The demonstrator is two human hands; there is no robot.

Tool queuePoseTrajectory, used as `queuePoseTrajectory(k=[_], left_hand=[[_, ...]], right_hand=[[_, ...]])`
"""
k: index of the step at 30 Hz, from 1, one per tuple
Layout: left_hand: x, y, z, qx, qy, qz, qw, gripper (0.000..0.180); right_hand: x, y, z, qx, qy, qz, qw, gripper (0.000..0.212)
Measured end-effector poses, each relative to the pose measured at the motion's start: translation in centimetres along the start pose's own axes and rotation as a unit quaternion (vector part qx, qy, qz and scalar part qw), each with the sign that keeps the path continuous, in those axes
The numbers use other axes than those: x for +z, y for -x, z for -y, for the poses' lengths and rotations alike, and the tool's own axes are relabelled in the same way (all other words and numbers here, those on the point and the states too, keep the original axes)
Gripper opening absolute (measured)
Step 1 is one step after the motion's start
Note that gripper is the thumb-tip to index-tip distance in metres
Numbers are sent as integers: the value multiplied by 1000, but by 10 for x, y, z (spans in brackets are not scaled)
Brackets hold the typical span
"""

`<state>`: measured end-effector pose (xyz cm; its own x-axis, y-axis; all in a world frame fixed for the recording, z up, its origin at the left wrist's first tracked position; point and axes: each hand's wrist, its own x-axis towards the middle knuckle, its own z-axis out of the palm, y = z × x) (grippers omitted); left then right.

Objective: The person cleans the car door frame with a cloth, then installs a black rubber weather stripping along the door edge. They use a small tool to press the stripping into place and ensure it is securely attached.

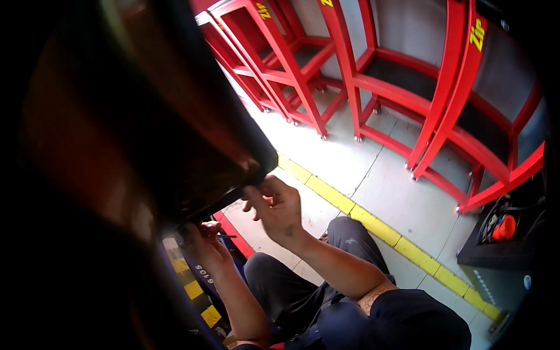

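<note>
A large, dark, glossy panel (192,111) fills the left of the view, its lower corner hanging over my hands. My right hand (279,207) is raised to that corner, fingers bent and pressed on the panel's lower edge. Lower and to the left, my left hand (207,242) is closed close under the same edge. A thin dark rod (228,236) sticks out to the right from its fingers; its kind cannot be made out. Deep shadow hides the left fingertips and the panel's underside.
Red metal frame stands (391,93) line the far side. A yellow floor stripe (373,224) crosses the pale tiles. At right stands a dark box (496,274) with cables and an orange-red part (504,228). My bent knees (356,239) are below my hands; yellow-black marking (195,290) lies at lower left.
</note>
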<state>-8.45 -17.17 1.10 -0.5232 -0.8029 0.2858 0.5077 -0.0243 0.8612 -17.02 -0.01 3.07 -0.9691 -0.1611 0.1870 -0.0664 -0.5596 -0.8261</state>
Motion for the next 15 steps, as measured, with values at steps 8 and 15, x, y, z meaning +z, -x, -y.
queuePoseTrajectory(k=[8,15], left_hand=[[4,-3,-25,-42,22,52,997,32],[66,26,-29,-92,-58,-81,991,44]], right_hand=[[14,2,3,-86,-30,-7,996,19],[24,4,-14,-131,-115,-22,984,25]])
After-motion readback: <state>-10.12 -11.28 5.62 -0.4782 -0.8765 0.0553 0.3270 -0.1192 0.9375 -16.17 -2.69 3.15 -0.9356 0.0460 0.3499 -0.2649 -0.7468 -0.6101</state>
